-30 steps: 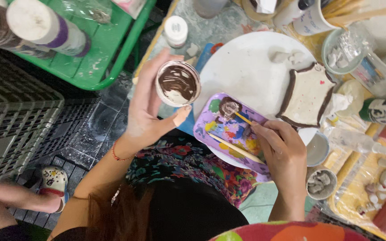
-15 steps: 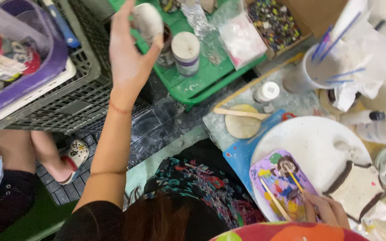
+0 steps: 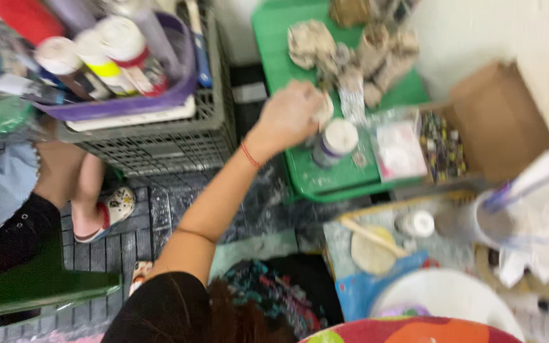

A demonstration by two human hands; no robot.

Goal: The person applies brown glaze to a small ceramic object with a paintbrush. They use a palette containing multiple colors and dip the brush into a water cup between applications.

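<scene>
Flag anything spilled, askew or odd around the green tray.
Nothing clearly spilled. Crumpled, paint-stained rags lie heaped on the green tray. The left hand reaches beside a white-lidded jar. Motion blur hides finer detail.

We are looking down at our left hand [image 3: 290,114], which is reaching out over a green tray [image 3: 274,38]. Its fingers [image 3: 316,105] are curling around a small pale cup [image 3: 324,109], blurred, just beside a white-capped jar [image 3: 335,143] standing on the tray. Crumpled grey lumps [image 3: 351,51] are lying further back on the tray. A grey crate [image 3: 160,143] is sitting to the left, holding a purple tub [image 3: 128,105] of bottles. A white plate [image 3: 446,295] is showing at the bottom right.
</scene>
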